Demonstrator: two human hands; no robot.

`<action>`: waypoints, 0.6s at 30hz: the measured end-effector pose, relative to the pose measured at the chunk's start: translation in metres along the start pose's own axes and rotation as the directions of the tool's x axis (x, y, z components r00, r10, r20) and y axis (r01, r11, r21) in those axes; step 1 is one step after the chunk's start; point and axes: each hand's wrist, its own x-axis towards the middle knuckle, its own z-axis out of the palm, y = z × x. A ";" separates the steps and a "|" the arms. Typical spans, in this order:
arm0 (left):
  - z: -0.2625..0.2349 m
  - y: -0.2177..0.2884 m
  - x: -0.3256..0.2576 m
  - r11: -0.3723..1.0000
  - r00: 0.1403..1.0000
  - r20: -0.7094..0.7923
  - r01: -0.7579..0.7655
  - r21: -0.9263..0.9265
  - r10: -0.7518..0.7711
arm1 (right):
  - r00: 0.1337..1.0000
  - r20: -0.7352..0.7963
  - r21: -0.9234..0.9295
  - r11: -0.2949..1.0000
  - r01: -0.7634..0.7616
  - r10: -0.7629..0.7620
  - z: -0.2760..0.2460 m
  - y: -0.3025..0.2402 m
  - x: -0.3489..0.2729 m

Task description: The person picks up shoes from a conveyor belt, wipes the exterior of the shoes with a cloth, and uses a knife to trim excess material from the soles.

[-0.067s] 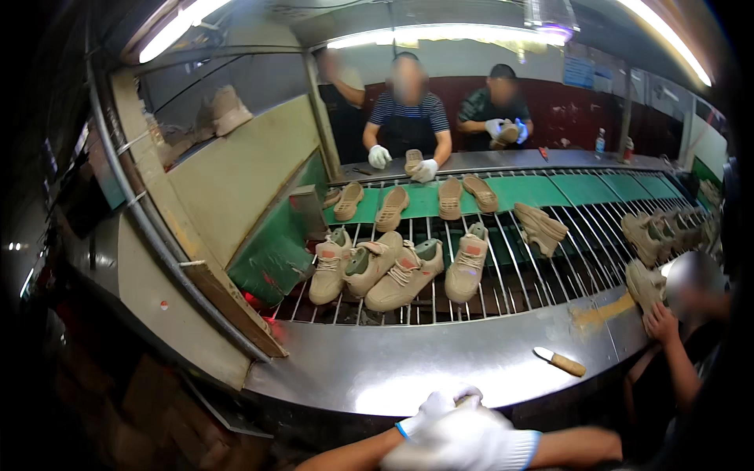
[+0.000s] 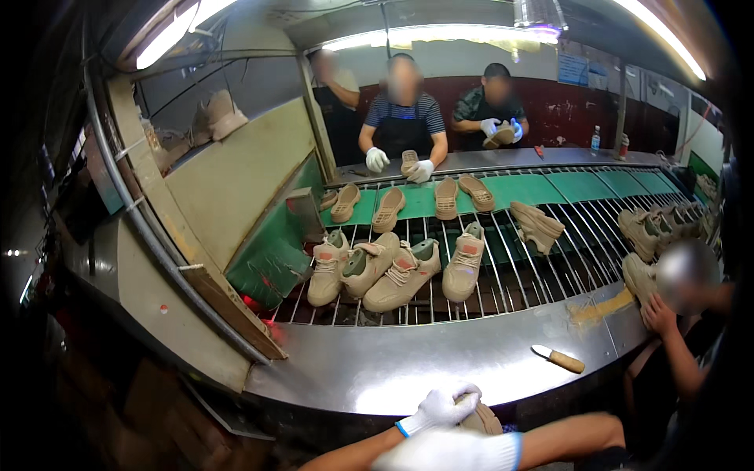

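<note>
Steel bench [image 2: 377, 369] fronts me; my left hand [image 2: 440, 410] clamps a sole [image 2: 481, 420] steady at bottom centre, right hand [image 2: 455, 451] grip indeterminate.

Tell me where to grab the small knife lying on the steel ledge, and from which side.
Take the knife by its wooden handle, the thicker rounded end pointing right, toward the co-worker. The short pale blade points left, so come from the right or from above the handle, keeping fingers off the blade. It lies flat and alone on the steel ledge, so a pinch across the handle's sides should likely work.
</note>
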 end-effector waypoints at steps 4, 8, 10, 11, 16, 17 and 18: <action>-0.003 -0.026 -0.002 0.999 0.999 -0.049 -0.006 -0.047 0.004 | 0.907 0.342 0.007 0.965 0.261 -0.248 0.013 -0.022 0.039; -0.006 -0.041 -0.012 0.986 0.995 -0.098 -0.024 -0.166 0.008 | 0.992 -0.092 -0.175 0.982 0.070 -0.087 0.012 -0.001 -0.001; -0.003 -0.027 -0.018 0.997 0.995 -0.101 -0.030 -0.066 0.023 | 0.841 -0.518 -0.210 0.931 -0.300 0.154 0.044 0.005 -0.052; -0.003 -0.030 -0.022 0.994 0.993 -0.105 -0.065 -0.090 0.055 | 0.746 -0.630 -0.105 0.928 -0.358 0.216 0.063 0.009 -0.068; -0.011 -0.035 -0.035 0.993 0.993 -0.122 -0.018 -0.119 0.004 | 0.476 -0.456 0.514 0.659 -0.549 0.752 0.128 0.008 -0.080; -0.011 -0.034 -0.034 0.993 0.993 -0.115 -0.016 -0.114 0.003 | 0.465 -0.441 0.543 0.641 -0.543 0.767 0.128 0.009 -0.078; -0.011 -0.032 -0.032 0.994 0.994 -0.109 -0.014 -0.109 0.002 | 0.476 -0.459 0.528 0.661 -0.533 0.750 0.132 0.014 -0.080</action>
